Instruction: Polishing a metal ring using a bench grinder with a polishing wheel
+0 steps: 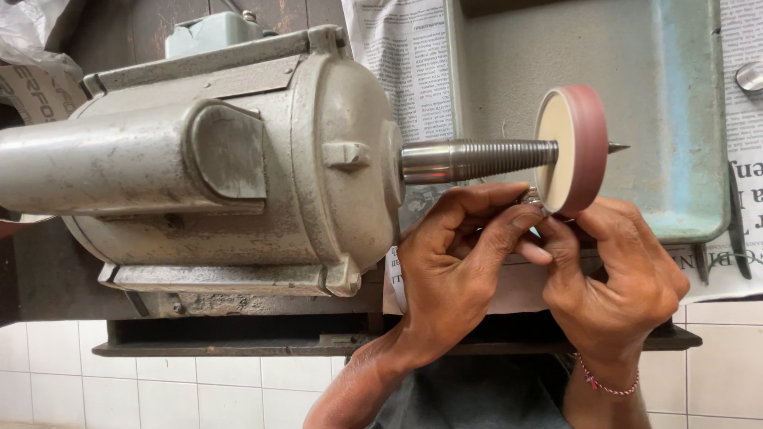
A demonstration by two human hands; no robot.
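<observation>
A grey motor [214,167] fills the left of the view, its threaded tapered spindle [477,159] pointing right. On the spindle sits a round wheel [574,149] with a reddish rim and a cream face. My left hand [457,266] and my right hand [616,278] meet just under the wheel's lower edge. Their fingertips pinch a small shiny metal piece [531,199] against the wheel; most of it is hidden by the fingers. A red bead bracelet [606,385] circles my right wrist.
A worn pale-blue metal tray [675,119] lies behind the wheel, with newspaper sheets [409,71] beneath and beside it. The motor rests on a dark base [238,338] above white wall tiles [79,381]. A shiny round object [749,77] sits at the right edge.
</observation>
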